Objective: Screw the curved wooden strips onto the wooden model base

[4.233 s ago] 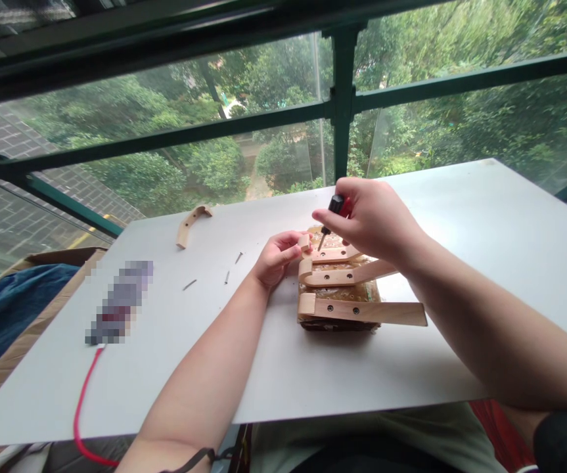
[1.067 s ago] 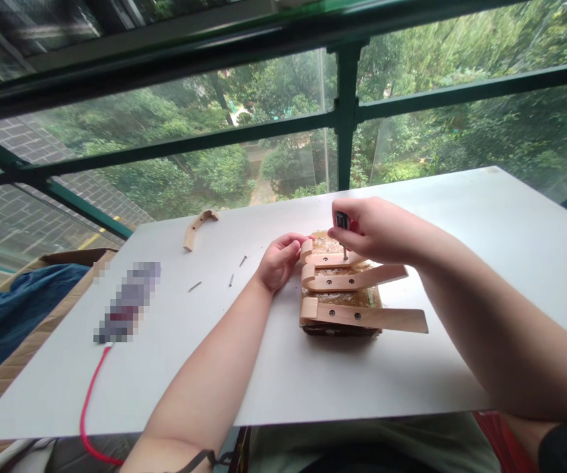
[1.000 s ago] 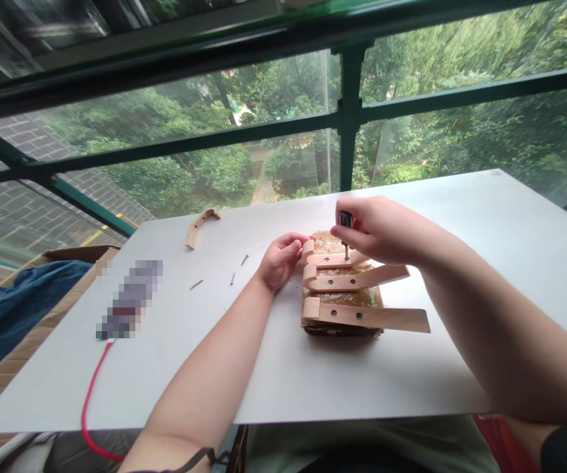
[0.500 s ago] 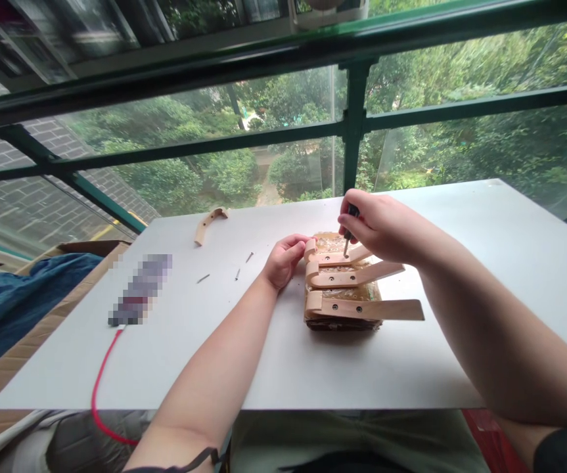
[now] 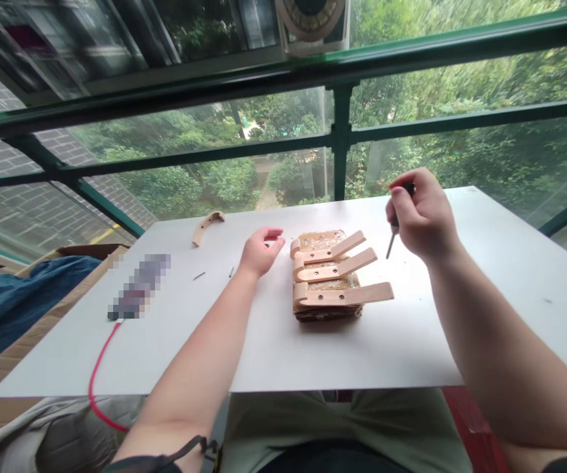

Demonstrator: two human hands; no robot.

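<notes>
A wooden block [image 5: 325, 284] with three curved wooden hooks [image 5: 335, 271] screwed across its top lies mid-table. My right hand [image 5: 424, 217] is closed round a small screwdriver [image 5: 394, 235], held in the air to the right of the block, tip pointing down. My left hand [image 5: 260, 251] hovers just left of the block, touching nothing, fingers loosely curled. Loose screws [image 5: 199, 276] lie on the white table [image 5: 283, 341] to the left of that hand. A fourth curved wooden hook [image 5: 207, 225] lies apart at the table's far left edge.
A blurred-out object [image 5: 139, 287] with a red cable [image 5: 96, 381] sits at the table's left. Beyond the left edge is a cardboard box [image 5: 27, 341] with blue cloth [image 5: 7, 309]. A green-framed window [image 5: 340, 138] runs behind the table.
My right hand lifted the screwdriver off the farthest hook and swung it away to the right. My left hand let go of the hook's curled end and drew back left. The camera tilted up.
</notes>
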